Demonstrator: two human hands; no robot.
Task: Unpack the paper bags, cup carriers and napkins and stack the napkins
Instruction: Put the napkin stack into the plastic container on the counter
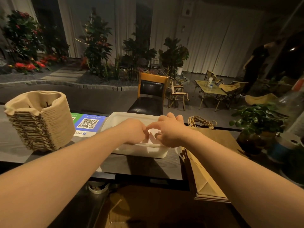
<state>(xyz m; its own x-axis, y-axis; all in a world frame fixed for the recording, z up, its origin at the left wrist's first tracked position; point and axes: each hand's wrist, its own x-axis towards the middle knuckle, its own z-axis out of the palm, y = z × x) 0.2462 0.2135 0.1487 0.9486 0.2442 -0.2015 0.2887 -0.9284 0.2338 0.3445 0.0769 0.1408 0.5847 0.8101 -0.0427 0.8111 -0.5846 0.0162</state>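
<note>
Napkins (152, 137), seemingly, pinched by both hands' fingers (162, 134) inside white tub (131, 115).

Both hands (148, 133) reach into white tub (131, 116), fingers on napkins (152, 137).

A sign with a square scan code (87, 123) lay flat near the counter's (13, 145) far edge. Beyond that edge stood a wooden chair with a black padded seat (150, 94). Farther back a low folding table (211, 89) sat among canvas camp chairs (177, 92). A leafy potted plant (256, 122) stood at the counter's right end. Tall plants (97, 43) and red flowers (26, 65) lined the pale curtains (213, 46), and a person in dark clothes (256, 63) stood far right.
</note>
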